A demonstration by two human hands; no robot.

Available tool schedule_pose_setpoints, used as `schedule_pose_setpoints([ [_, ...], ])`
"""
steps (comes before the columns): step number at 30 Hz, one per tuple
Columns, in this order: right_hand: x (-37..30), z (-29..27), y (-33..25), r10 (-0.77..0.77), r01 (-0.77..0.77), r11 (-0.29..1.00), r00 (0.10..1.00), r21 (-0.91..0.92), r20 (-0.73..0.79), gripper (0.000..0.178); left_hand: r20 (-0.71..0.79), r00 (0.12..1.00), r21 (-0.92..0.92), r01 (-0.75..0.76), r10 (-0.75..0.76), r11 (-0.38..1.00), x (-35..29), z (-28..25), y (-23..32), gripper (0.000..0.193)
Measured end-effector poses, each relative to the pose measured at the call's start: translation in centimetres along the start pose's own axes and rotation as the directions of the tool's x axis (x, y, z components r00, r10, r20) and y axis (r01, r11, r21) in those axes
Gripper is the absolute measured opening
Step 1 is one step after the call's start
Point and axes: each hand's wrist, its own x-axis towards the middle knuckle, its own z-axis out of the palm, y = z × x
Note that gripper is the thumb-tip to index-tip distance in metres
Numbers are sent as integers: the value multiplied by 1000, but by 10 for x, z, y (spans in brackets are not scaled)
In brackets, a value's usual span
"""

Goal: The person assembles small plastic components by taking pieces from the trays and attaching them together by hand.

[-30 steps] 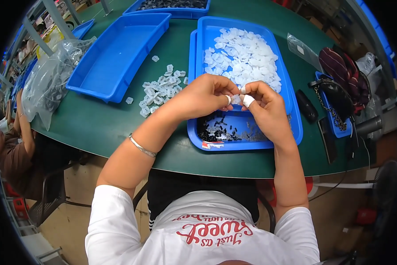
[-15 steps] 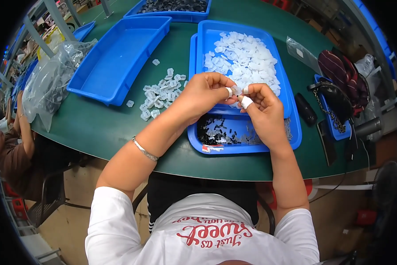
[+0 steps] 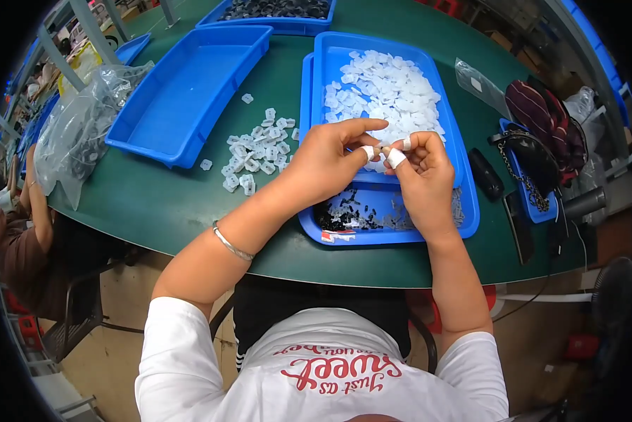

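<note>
My left hand (image 3: 330,158) and my right hand (image 3: 427,183) meet fingertip to fingertip above the near part of the upper blue tray (image 3: 335,48). The left index finger is raised and stretched out, while its thumb tip presses close to the right fingertips. My right thumb and index finger pinch together. Anything between the fingertips is hidden. White tape wraps both thumbs and the right index finger. Just beyond them lies a heap of small white plastic pieces (image 3: 393,84). Below my hands, a lower blue tray (image 3: 400,238) holds tiny black parts (image 3: 333,211) and grey ones.
Left of the trays, loose translucent pieces (image 3: 259,149) lie on the green table (image 3: 210,211). Farther left are a bare-bottomed blue tray (image 3: 182,91) and a clear plastic bag (image 3: 77,133). At right sit a black pouch (image 3: 486,174) and a small bin with a bag. Another person sits far left.
My left index finger has lifted away from the pinch and straightened. The translucent white piece with a dark spot, visible between my fingertips before, is now hidden. My right hand has barely moved.
</note>
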Motion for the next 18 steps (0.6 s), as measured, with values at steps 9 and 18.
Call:
schedule_pose_setpoints([
  [9,6,-6,6,-98,86,971,994,-222,-41,23,26,998,55,-65,64,996,0,0,-2,40],
  [18,6,-18,-9,150,-165,985,961,43,234,13,102,990,-219,115,-94,969,6,-3,-1,36],
])
